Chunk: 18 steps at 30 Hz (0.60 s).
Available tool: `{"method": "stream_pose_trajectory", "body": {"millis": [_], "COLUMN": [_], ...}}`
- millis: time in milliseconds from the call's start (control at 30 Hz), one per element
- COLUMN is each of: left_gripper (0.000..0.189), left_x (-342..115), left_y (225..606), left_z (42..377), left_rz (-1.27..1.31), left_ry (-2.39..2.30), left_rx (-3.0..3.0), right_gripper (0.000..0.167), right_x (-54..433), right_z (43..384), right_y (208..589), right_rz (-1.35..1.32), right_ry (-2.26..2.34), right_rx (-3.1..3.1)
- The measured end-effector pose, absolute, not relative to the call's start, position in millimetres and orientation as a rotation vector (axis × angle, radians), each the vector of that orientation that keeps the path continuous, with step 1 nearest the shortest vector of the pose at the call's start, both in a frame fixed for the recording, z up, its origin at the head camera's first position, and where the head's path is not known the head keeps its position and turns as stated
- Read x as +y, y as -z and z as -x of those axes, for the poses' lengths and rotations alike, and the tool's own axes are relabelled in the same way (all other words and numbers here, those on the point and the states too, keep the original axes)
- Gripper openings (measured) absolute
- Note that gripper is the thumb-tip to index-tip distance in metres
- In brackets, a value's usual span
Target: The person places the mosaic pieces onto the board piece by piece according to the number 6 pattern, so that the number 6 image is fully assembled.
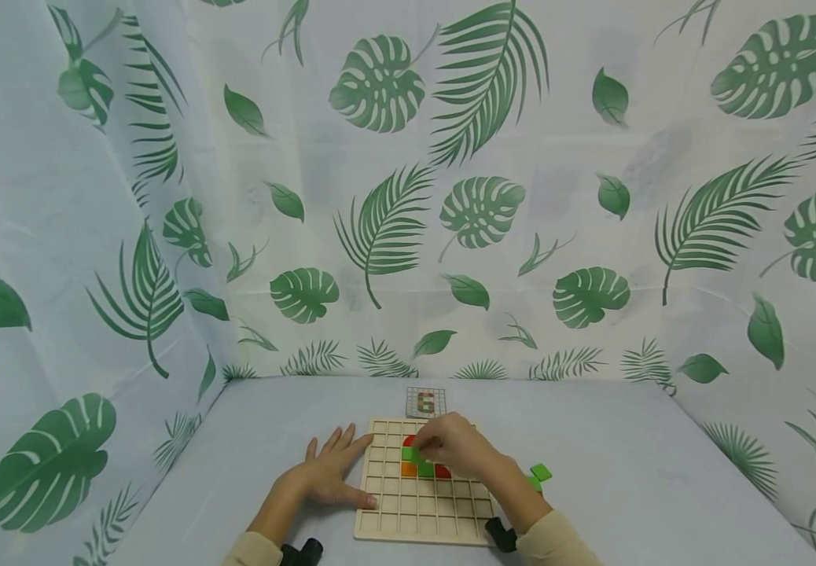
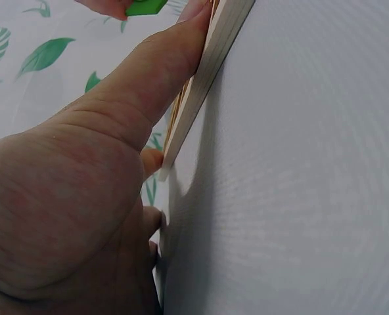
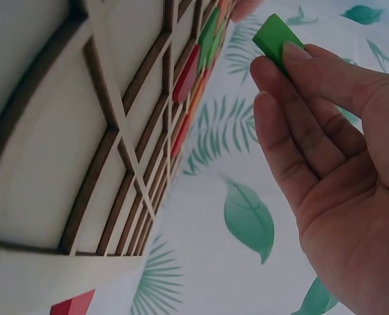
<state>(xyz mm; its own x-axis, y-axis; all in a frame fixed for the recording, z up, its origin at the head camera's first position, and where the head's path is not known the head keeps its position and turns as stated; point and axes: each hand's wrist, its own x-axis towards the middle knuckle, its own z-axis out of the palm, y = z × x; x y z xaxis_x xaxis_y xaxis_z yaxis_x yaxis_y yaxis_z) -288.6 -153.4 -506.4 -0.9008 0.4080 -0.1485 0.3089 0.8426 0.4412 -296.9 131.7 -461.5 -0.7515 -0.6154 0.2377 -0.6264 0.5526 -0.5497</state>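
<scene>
A wooden grid board [image 1: 422,519] lies on the table. In its upper middle cells sit a red piece [image 1: 409,440], a green tile [image 1: 406,453], an orange tile [image 1: 409,469], another green tile [image 1: 425,470] and a rounded red piece [image 1: 442,472]. My right hand [image 1: 461,448] is over these cells, pinching a green tile [image 3: 276,41] between thumb and fingers; in the right wrist view this tile is off the board. With fingers spread, my left hand [image 1: 326,473] lies at the board's left edge, its thumb [image 2: 148,75] on the board.
Behind the board is a small gridded card [image 1: 425,402] with a coloured figure like a 6. Loose green tiles [image 1: 541,472] lie right of the board, partly hidden by the right forearm. A red piece [image 3: 73,304] shows past the board's edge. Leaf-patterned cloth [image 1: 394,314] hangs behind the table.
</scene>
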Motion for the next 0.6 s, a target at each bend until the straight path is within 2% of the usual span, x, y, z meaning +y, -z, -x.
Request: {"method": "stream_pose_trajectory", "body": {"millis": [600], "left_gripper": [0.117], "left_x": [-154], "left_y": [506], "left_z": [288], "left_rz": [-0.559], "left_ry": [-0.603], "left_rx": [2.783], "right_gripper": [0.012], "right_x": [121], "right_z": [294], "right_y": [469], "right_rz": [-1.239], "right_ry": [-1.136], "right_rx": [-2.763]}}
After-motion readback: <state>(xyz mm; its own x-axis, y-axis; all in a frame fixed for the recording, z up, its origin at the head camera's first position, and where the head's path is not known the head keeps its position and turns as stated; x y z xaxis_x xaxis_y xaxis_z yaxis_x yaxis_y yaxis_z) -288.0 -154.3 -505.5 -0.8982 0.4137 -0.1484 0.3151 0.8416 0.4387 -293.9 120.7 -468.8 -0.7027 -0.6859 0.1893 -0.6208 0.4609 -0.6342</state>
